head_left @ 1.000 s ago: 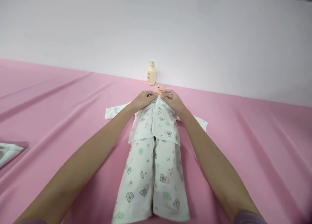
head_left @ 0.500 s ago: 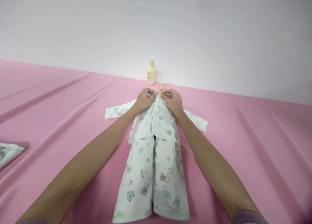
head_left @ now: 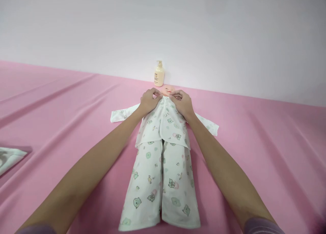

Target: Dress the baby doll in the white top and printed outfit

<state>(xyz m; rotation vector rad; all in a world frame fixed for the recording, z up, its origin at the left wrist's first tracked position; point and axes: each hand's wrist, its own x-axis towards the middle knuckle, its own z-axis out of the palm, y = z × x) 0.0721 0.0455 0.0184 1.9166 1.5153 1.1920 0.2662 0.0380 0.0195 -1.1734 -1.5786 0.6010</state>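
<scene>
A baby doll (head_left: pixel 168 90) lies on its back on the pink sheet (head_left: pixel 254 142), dressed in a white printed top (head_left: pixel 163 125) and matching trousers (head_left: pixel 160 190). Only part of its face shows beyond my hands. My left hand (head_left: pixel 149 100) pinches the left side of the top's collar, fingers curled closed. My right hand (head_left: pixel 181 102) pinches the right side of the collar, fingers also closed on the cloth. Both hands meet just under the doll's chin. The top's sleeves spread out flat to either side.
A cream pump bottle (head_left: pixel 159 74) stands against the pale wall just behind the doll's head. A piece of white printed cloth (head_left: pixel 10 157) lies at the left edge. The pink sheet has long creases running across it.
My fingers have gone from lying over the doll's chest to pinching the collar, and both hands have shifted slightly up toward the chin. The sleeves show more fully.
</scene>
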